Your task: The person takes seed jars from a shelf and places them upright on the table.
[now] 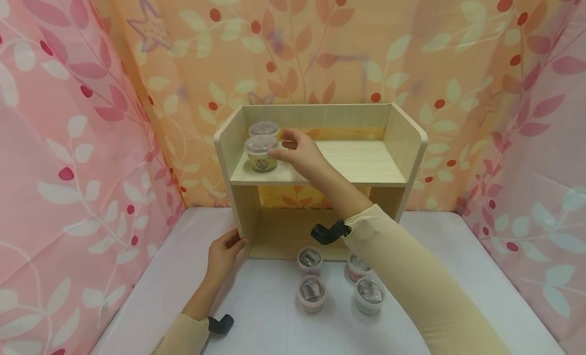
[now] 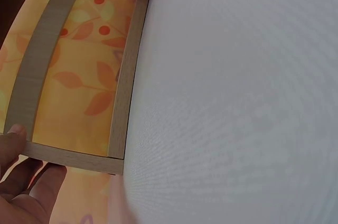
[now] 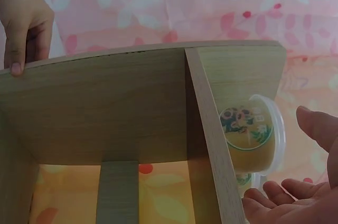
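Observation:
My right hand [image 1: 305, 155] is at the upper board of a small wooden shelf [image 1: 361, 161], beside two clear lidded tubs at its left end. The front tub [image 1: 262, 160] has yellow contents and a printed label; the back tub [image 1: 264, 127] is partly hidden behind it. In the right wrist view the thumb and fingers are spread, with a gap between the thumb and the front tub's lid. Lower down, my left hand [image 1: 224, 254] grips the edge of the shelf's left side panel [image 2: 74, 156], thumb on one face and fingers on the other.
Several lidded tubs stand on the white table before the shelf, including a front-left tub [image 1: 312, 294] and a front-right tub [image 1: 369, 295], the latter close to the right sleeve [image 1: 412, 263]. Patterned curtains [image 1: 302, 50] enclose the back and sides.

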{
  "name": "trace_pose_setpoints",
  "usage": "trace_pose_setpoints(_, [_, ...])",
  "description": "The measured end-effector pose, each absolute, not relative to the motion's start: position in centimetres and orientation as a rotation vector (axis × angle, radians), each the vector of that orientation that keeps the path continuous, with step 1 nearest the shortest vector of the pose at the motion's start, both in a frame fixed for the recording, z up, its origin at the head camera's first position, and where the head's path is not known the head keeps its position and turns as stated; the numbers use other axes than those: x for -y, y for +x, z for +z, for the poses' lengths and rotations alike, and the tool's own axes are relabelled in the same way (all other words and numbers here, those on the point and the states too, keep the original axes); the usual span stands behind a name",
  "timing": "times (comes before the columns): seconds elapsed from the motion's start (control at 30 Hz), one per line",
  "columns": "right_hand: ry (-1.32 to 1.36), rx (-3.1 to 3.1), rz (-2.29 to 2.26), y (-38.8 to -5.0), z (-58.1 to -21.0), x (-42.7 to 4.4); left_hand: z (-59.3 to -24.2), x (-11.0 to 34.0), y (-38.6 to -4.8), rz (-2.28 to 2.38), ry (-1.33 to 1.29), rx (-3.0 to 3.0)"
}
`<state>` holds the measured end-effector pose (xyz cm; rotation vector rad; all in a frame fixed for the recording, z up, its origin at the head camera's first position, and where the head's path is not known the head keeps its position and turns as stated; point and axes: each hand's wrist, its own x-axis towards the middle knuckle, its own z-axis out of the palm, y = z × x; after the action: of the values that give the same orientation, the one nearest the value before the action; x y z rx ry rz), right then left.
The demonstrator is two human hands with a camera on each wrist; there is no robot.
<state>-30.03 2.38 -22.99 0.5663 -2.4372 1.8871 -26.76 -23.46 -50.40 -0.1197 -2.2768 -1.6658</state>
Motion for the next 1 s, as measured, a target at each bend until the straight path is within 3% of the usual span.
trace_pose_setpoints(0.4, [0.58, 2.422, 1.975, -31.9, -23.8, -0.5, -50.4, 23.4, -26.6, -1.68, -0.137, 2.283])
trace_pose_setpoints(1.0, [0.508, 2.426, 1.882, -31.4, -23.9, 0.6, -50.3, 23.5, -26.6, -1.678, -0.127, 2.284])
